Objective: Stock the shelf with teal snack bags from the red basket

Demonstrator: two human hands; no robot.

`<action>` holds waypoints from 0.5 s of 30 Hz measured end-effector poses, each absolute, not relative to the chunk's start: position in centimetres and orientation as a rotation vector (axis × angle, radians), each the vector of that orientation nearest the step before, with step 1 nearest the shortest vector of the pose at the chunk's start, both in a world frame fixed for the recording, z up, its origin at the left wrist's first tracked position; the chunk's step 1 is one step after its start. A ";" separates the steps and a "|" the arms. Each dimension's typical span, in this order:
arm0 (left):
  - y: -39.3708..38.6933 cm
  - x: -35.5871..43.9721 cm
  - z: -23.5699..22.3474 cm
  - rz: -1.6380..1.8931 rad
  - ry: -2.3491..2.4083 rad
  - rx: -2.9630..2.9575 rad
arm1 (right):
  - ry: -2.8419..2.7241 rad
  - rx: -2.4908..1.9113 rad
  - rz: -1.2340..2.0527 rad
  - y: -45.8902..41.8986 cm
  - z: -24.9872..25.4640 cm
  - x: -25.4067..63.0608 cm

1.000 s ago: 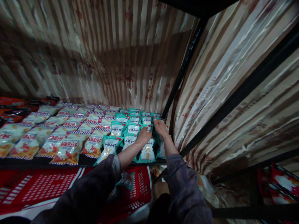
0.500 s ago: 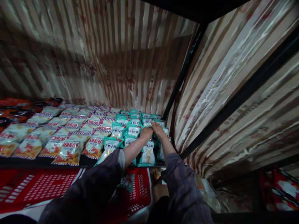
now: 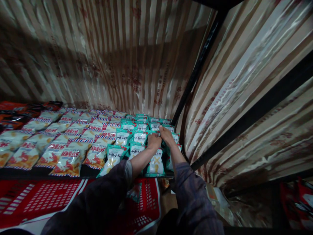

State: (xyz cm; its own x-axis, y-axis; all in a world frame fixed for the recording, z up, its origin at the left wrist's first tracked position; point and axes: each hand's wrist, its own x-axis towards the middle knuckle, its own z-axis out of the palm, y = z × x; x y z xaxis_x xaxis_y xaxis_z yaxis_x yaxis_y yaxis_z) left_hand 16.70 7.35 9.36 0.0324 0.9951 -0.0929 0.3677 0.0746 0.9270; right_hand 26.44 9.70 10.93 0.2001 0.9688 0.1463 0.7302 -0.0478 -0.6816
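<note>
Right hand (image 3: 166, 135) now nearer left hand (image 3: 154, 140) than a second ago, both at green bags (image 3: 156, 164), just below frame center. Fingers (image 3: 162, 130) curled, can't tell if grasping. Red basket (image 3: 40, 194) lower left.

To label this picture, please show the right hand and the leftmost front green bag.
Right hand (image 3: 166, 135), head view, on its upper side.
Leftmost front green bag (image 3: 113, 158), head view, on its printed front.

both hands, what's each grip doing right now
Left hand: curled, among green snack bags; can't tell if holding one.
Right hand: close beside the left; open or closed can't be told.
</note>
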 end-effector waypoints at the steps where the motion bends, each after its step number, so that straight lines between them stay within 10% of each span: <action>1: 7.3 16.7 9.4 0.915 1.490 1.437 | -1.586 -1.830 0.460 9.7 11.0 26.5; 15: 7.2 16.5 9.9 0.924 1.541 1.537 | -1.572 -1.896 0.330 8.9 10.9 26.1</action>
